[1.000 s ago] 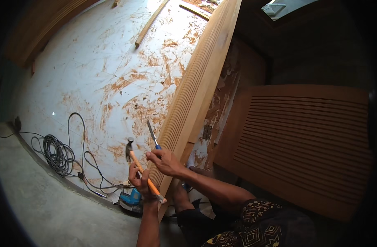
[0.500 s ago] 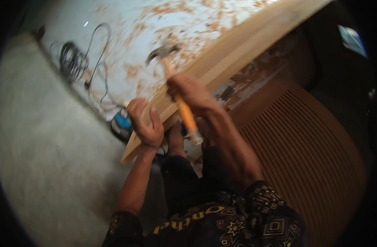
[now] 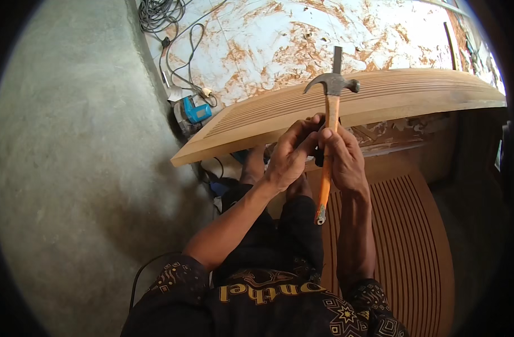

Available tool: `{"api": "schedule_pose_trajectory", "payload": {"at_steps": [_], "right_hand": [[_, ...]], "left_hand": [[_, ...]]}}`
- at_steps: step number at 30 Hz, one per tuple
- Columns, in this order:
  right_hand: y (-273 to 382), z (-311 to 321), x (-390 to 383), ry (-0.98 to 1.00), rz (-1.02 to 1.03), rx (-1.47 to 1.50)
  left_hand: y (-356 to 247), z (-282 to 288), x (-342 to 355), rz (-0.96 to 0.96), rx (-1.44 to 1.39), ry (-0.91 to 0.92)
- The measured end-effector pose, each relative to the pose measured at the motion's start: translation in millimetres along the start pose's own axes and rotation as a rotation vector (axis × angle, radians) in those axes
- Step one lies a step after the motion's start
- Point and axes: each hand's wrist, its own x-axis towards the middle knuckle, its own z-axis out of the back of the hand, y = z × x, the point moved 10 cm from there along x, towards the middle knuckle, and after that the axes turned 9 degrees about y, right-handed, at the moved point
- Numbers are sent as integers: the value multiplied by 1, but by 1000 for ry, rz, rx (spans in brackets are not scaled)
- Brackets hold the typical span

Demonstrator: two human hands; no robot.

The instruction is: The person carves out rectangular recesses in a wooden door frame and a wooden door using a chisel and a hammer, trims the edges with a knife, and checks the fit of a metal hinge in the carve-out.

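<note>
My right hand (image 3: 349, 160) is closed round the orange handle of a claw hammer (image 3: 325, 185), its thumb lying along the handle. The hammer stands upright, head at the top. Behind the head rises a flat metal blade (image 3: 338, 59), like a chisel's; a dark piece shows lower down between my hands, and whether the two join is hidden. My left hand (image 3: 290, 154) meets the right beside the hammer handle, fingers curled in; what they grip is hidden. Below and beyond both hands lies a pale wooden panel (image 3: 257, 135) with long parallel grooves.
A second, browner grooved panel (image 3: 403, 241) lies at the right. A blue power tool (image 3: 195, 110) sits by the panel's left end, with coiled black cable (image 3: 158, 17) farther back. Wood shavings (image 3: 307, 53) litter the white floor; grey concrete (image 3: 83, 140) spreads at the left.
The hammer has swung upright and moved right with my right hand. My left hand has left the panel's end and joined the right. A flat blade now shows behind the hammer head.
</note>
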Motion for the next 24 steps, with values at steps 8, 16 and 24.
{"api": "schedule_pose_trajectory", "payload": {"at_steps": [8, 16, 24], "right_hand": [[5, -2, 3, -33, -73, -82], [33, 10, -38, -157, 44, -221], [31, 67, -133, -497, -64, -160]], "left_hand": [[-1, 0, 2, 31, 146, 92], [-41, 75, -28, 82, 91, -68], [-173, 86, -85, -182, 328, -23]]}}
